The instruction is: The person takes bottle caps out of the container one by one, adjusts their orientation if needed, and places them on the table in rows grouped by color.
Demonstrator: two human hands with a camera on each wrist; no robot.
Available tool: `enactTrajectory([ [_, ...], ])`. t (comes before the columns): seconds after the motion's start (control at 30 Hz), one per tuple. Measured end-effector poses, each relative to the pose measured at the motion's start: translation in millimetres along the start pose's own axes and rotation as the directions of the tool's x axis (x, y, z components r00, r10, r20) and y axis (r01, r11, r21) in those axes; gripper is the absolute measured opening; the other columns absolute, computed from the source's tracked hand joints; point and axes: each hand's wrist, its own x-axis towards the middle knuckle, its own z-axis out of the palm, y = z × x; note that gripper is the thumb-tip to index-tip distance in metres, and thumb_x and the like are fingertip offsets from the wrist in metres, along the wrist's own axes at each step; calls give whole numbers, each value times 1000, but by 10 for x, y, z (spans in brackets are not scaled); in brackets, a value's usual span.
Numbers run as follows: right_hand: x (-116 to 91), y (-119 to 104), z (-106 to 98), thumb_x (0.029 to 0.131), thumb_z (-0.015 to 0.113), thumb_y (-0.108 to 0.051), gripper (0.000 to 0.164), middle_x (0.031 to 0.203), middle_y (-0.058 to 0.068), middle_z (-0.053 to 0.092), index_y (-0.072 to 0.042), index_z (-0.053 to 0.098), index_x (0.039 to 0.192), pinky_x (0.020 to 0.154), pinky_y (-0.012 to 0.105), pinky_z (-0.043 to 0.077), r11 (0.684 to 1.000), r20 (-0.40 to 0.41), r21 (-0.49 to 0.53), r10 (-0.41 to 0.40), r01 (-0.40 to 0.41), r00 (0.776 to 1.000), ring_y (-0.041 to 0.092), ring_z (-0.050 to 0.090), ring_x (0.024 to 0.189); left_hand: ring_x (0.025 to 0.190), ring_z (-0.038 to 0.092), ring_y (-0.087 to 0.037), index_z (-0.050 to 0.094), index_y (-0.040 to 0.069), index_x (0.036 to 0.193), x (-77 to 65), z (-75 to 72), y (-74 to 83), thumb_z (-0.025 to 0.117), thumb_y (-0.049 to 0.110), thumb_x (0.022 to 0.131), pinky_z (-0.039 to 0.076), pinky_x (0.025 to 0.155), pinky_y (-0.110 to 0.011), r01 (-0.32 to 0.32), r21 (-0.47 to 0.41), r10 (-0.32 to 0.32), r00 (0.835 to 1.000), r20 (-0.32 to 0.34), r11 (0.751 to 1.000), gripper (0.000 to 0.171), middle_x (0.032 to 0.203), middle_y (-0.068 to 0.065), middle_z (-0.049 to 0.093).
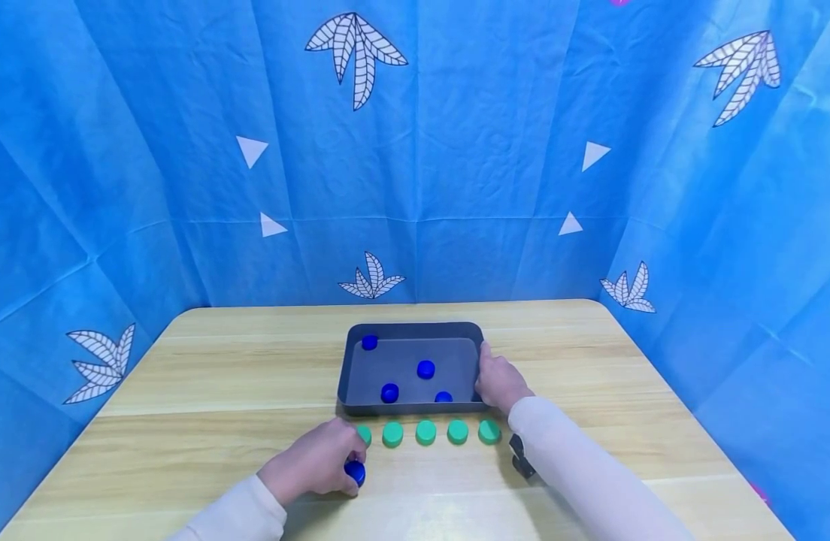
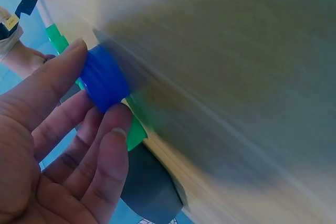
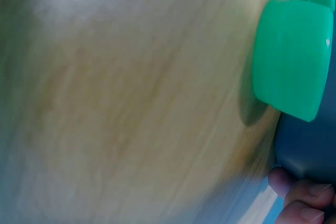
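Note:
Between thumb and fingertips, my left hand (image 1: 316, 460) pinches a blue bottle cap (image 1: 355, 472) low over the near part of the table. The left wrist view shows that cap's ribbed side (image 2: 106, 78). My right hand (image 1: 501, 382) grips the right wall of a dark grey rectangular tray (image 1: 415, 410), fingers at its near right corner. Inside the tray lie several loose blue caps (image 1: 425, 369). Along the tray's near side runs a row of several green caps (image 1: 425, 432); the leftmost is partly hidden behind my left hand.
All of this is on a light wooden table (image 1: 239, 376). Blue cloth (image 1: 455, 165) with leaf and triangle prints hangs behind the table and at both sides. A small black device (image 1: 521, 457) is at my right wrist.

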Motion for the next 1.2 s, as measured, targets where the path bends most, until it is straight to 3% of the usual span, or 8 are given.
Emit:
enactTrajectory([
  [0.53,6,18,-22,86,62,-5,76,70,14,56,12,19,146,61,37,51,1000,24,2,16,-16,1000,21,56,61,65,46,-3,69,16,73,-5,-61,20,92,26,60,42,59,-24,26,8,-26,1000,9,1000,29,68,13,54],
  [0.73,8,22,-43,86,61,-5,75,69,14,56,12,20,146,61,38,51,1000,16,2,11,-11,1000,22,56,61,55,34,-3,59,12,64,63,-187,52,85,27,73,30,49,-22,25,-20,-26,998,-49,999,31,58,12,41],
  [0.8,13,21,-46,86,61,-4,74,70,15,56,12,20,146,60,38,51,1000,13,5,15,-15,1000,22,56,61,53,33,-3,57,13,63,118,-242,52,82,26,78,29,47,-22,31,-30,-33,996,-86,999,32,57,11,39],
  [1.0,23,20,-15,87,63,-5,78,69,13,55,10,17,148,59,35,50,1000,35,20,23,-24,999,21,55,60,54,44,-6,64,16,69,354,-354,4,77,21,84,39,50,-24,70,-17,-72,978,-197,997,20,61,11,50],
  [1.1,25,28,7,86,64,-6,78,68,12,55,10,18,148,57,34,49,1000,34,18,22,-23,999,20,55,58,57,47,-8,66,15,71,515,-368,-20,77,20,84,42,53,-26,103,-13,-103,972,-211,995,18,64,9,53],
  [1.2,25,24,9,86,64,-5,78,67,12,54,9,18,148,57,34,49,1000,23,17,22,-22,999,20,55,58,62,51,-12,69,12,78,705,-353,-47,77,22,84,46,59,-29,161,-7,-160,970,-182,987,15,70,4,59],
])
